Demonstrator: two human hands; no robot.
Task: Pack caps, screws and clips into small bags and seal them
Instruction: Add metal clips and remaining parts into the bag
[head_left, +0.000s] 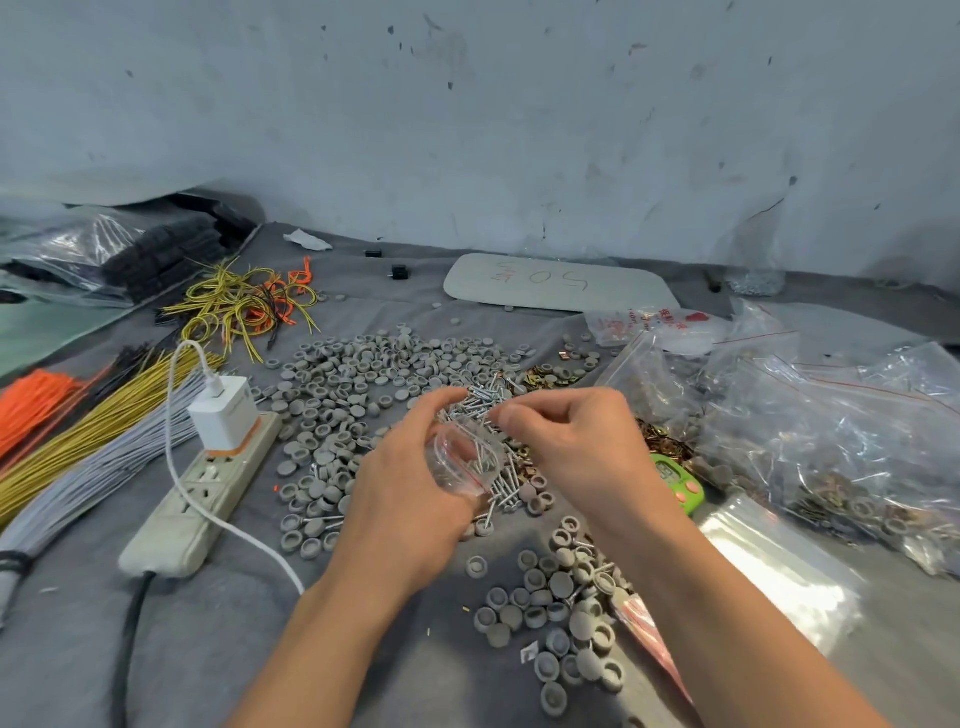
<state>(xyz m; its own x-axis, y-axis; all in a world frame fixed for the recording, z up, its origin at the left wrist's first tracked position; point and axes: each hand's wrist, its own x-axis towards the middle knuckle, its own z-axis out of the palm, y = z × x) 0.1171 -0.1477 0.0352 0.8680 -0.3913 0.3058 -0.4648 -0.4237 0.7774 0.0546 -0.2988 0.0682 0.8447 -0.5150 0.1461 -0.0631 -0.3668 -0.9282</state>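
My left hand (415, 483) grips a small clear zip bag (464, 460) with a red seal line; its mouth faces up and a few screws lie inside. My right hand (576, 441) hovers just right of the bag, thumb and fingers pinched together, apparently on a screw, above the silver screw pile (480, 405). Grey round caps (358, 384) spread widely across the grey cloth, with a second cluster (561, 608) near my right forearm. Brass-coloured clips (665, 441) lie in a heap to the right of my right hand.
A white power strip (208, 493) with a charger and cable lies on the left beside bundles of yellow, grey and orange wires (93, 441). Filled clear bags (831, 441) pile up on the right. A green timer (675, 480) sits behind my right wrist. Empty bags (779, 566) lie at lower right.
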